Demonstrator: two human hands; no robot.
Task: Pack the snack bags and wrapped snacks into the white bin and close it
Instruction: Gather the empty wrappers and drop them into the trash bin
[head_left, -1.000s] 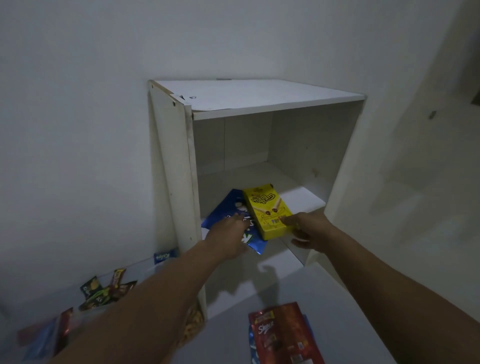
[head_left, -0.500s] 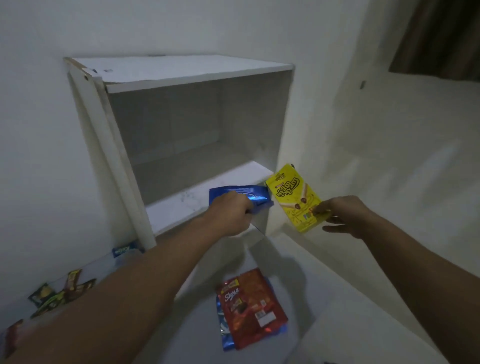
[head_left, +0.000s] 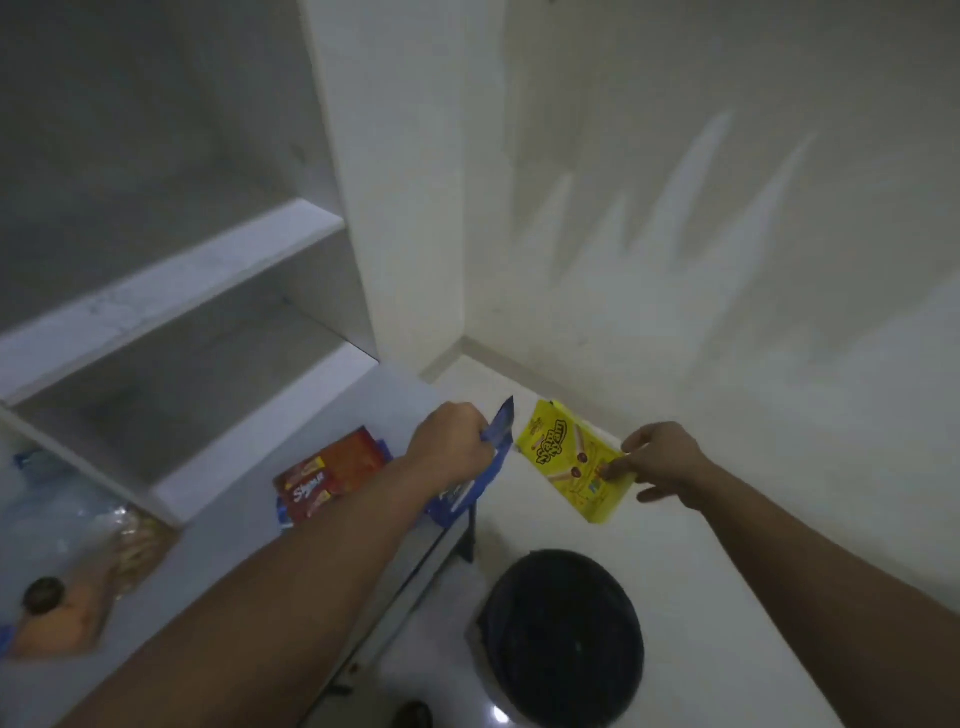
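Observation:
My left hand is closed on a blue snack bag, held just past the table's right edge. My right hand pinches the lower corner of a yellow snack box out over the floor. Below both hands stands a round bin with a dark lining and a pale rim, open at the top. A red snack bag lies on the white table, on top of another blue bag. At the far left lie an orange snack bag and a clear bag of snacks.
A white shelf unit stands on the table against the wall, its compartments bare. The room's corner and white floor lie to the right. The table's dark frame runs beside the bin.
Both hands carried the blue bag and the yellow box out of the shelf and down to the right. The view tilted down, so the bin on the floor now shows.

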